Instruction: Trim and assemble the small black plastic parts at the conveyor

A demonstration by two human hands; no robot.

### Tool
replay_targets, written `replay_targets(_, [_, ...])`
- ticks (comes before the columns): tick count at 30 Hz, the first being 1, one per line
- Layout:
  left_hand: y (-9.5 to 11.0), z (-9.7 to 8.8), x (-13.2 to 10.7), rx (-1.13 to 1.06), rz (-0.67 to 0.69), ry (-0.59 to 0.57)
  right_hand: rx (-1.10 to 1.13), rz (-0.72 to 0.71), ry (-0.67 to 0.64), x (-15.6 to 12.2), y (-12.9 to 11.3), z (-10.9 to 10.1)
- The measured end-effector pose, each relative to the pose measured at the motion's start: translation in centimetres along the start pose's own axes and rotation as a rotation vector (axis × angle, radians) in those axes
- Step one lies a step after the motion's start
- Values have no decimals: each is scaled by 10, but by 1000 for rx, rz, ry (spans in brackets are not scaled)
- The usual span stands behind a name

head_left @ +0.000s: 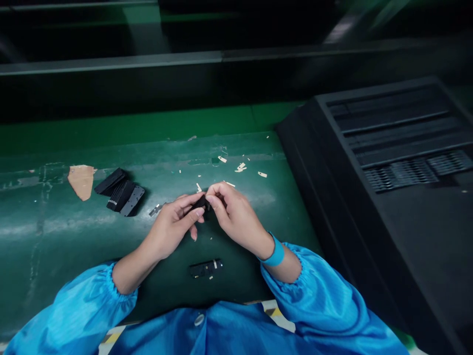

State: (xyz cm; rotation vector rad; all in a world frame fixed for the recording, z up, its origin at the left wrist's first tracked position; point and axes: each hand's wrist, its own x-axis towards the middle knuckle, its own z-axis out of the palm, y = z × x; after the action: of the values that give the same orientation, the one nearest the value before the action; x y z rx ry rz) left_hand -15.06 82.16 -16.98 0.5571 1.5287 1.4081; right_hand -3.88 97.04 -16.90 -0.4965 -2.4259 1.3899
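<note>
My left hand (177,217) grips a small black part (200,202) between thumb and fingers, above the green mat (166,281). At the far end of that part, my right hand (232,212) is closed in a pinch; whatever sits between its fingertips is too small to make out. A blue band circles the right wrist. Nearer to me lies another black part (206,268) with a pale strip across it. Just left of the left hand is a small dark piece with light marks (155,210).
A stack of black parts (120,192) lies at left beside a brown paper scrap (82,181). Several cream slips (241,167) are scattered beyond my hands. A large black tray (369,207) holding rows of parts stands at right. A dark ledge (221,74) runs along the back.
</note>
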Motion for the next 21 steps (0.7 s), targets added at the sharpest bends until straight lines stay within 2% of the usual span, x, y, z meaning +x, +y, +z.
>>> replay_targets(3, [-2,3,-2,4,47,-14,4,3,43,1,-1,-4])
replay_targets(6, [-3,6,-2,-62,36,7,17,-14,88,1,-5,-9])
replay_targets(10, [-5,5,0,-223,32,65,56,23,242,1,-5,-11])
replay_targets(12, [-5,3,1,-244,44,84,152,55,224,1,-4,-9])
replay_targets(15, [-6,2,2,-193,51,129,246,26,138,-1,-3,-5])
replay_targets(21, [-4,3,0,-38,94,181,227,11,76,-3,-10,-4])
